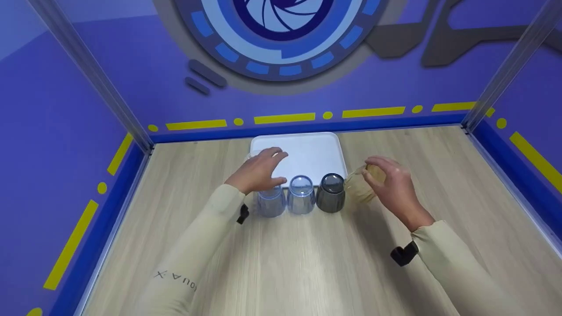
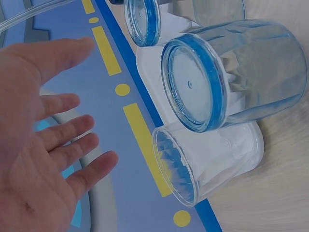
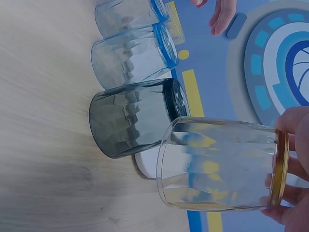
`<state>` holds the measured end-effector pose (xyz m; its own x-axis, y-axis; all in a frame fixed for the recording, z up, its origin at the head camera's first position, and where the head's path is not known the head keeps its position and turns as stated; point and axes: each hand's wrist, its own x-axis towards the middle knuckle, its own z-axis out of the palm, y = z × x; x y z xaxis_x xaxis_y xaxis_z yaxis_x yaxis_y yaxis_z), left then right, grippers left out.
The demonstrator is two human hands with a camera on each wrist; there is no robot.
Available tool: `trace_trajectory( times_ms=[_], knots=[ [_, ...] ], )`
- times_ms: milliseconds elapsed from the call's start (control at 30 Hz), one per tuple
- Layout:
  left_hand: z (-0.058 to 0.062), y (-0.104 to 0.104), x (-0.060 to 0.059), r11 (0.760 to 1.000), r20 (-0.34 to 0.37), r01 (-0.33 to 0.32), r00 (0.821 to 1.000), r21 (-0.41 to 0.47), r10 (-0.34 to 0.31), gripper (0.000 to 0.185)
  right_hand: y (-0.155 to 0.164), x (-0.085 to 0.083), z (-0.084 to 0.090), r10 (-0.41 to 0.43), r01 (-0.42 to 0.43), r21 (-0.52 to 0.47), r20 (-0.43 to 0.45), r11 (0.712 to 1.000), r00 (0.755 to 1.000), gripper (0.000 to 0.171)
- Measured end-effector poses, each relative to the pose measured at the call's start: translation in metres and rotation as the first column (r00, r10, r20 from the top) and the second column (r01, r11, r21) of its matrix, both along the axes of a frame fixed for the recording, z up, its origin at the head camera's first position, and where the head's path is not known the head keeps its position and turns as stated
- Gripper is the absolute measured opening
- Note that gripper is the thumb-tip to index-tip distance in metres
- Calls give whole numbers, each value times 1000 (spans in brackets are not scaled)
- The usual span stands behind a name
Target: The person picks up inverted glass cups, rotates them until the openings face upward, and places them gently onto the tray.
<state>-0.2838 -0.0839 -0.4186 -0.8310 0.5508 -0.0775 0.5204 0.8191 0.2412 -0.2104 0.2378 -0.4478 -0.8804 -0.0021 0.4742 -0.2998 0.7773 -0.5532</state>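
wooden table (image 1: 307, 263) inside purple walls: upturned cups line the white tray's (image 1: 307, 151) near edge. right hand (image 1: 393, 186) grips the amber cup (image 1: 360, 188) by its base, just right of the tray; left hand (image 1: 259, 169) hovers spread over the leftmost blue cup (image 1: 270, 202).

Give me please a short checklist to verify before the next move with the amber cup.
1. Right hand grips the amber cup by its base: ok.
2. Amber cup is lifted off the table: ok, wrist view shows it above the wood.
3. Left hand holds nothing, fingers spread: ok.
4. Grey cup and the two blue cups stand upside down in a row: ok.
5. White tray has bare surface behind the cups: ok.
6. Clear cup by the left hand touches the tray: cannot tell.
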Motion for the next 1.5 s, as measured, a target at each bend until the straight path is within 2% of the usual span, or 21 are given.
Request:
trace_trajectory(
  times_ms=[133, 433, 767, 1033, 1500],
  knots=[
    [0, 0, 1, 1000, 11, 4, 1000, 15, -4, 71, -1, -1, 2, -1, 1, 5, -11, 1000, 1000, 26],
    [0, -1, 3, 999, 42, -2, 999, 50, 0, 77, -4, -1, 4, -8, 8, 2, 35, 1000, 999, 28],
    [-2, 1, 4, 998, 61, -6, 998, 63, 3, 80, -10, -3, 2, -11, 11, -10, 3, 1000, 1000, 27],
    [-3, 1, 5, 997, 67, 14, 998, 72, -18, 83, -13, -1, 5, -29, 33, -52, 72, 998, 997, 31],
    [-8, 2, 7, 995, 99, 21, 995, 101, -31, 86, -16, -1, 1, -15, 27, -142, 83, 989, 996, 34]
  ],
)
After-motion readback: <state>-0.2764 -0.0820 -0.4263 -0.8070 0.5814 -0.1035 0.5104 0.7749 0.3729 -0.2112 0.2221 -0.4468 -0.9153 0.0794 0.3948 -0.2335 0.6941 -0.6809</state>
